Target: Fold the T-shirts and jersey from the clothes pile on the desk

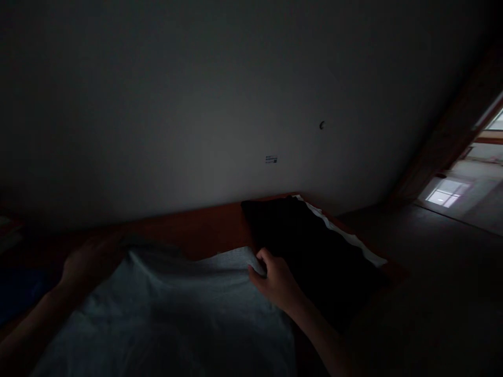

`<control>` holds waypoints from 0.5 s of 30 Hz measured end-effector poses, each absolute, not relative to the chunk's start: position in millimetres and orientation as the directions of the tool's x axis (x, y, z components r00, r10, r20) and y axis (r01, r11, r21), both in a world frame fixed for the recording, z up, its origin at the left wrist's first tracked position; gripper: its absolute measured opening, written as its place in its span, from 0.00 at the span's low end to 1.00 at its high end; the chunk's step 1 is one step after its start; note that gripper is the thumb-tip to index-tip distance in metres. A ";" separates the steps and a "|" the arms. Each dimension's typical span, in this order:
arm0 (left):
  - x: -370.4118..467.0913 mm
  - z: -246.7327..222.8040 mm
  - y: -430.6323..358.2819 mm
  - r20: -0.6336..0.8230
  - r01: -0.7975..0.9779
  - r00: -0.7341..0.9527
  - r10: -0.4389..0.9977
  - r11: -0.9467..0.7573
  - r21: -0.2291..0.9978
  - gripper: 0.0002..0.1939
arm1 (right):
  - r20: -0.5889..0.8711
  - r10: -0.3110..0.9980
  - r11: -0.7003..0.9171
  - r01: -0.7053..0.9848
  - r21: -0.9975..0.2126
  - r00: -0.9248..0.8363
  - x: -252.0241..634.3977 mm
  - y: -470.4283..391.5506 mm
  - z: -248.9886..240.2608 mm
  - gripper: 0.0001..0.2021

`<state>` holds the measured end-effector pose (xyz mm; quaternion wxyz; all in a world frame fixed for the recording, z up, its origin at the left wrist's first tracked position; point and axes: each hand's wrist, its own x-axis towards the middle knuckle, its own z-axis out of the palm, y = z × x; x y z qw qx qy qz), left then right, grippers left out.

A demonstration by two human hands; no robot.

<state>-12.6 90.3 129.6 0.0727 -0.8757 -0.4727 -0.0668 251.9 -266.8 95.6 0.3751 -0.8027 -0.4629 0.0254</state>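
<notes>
A grey-blue cloth [188, 314] spreads across the lower middle of the dim view, its upper edge raised and creased. My right hand [273, 277] pinches the upper right corner of this cloth between thumb and fingers. At the upper left of the cloth is my left hand [92, 259], dark and blurred; its fingers are too dim to make out. Black cloth [306, 251] lies to the right of my right hand, with a strip of white cloth [346, 235] showing along its far right edge.
The reddish-brown table [212, 228] runs along a grey wall [188, 104]. A blue item [21, 290] lies at the left. Beyond the table on the right are the floor [451, 262] and a doorway with a wooden frame [436, 125].
</notes>
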 end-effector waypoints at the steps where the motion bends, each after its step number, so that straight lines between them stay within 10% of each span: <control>1: 4.8 138.9 90.7 0.184 0.842 0.537 0.823 -0.537 -0.056 0.26 | 0.326 0.743 -0.284 0.716 -0.637 0.585 249.2 -281.5 103.8 0.05; 6: 134.7 201.6 81.3 0.283 0.741 0.561 0.778 -0.624 0.248 0.25 | 0.323 0.615 -0.432 0.650 -0.625 0.719 259.7 -347.7 152.6 0.08; 10: 272.1 233.6 42.6 0.426 0.322 0.647 0.632 -0.733 0.599 0.25 | 0.355 0.403 -0.675 0.536 -0.507 0.843 317.1 -383.4 167.7 0.10; 15: 380.5 208.5 -21.6 0.384 -0.012 0.829 0.407 -0.672 0.740 0.32 | 0.384 0.181 -0.862 0.334 -0.382 0.905 407.7 -438.1 121.4 0.13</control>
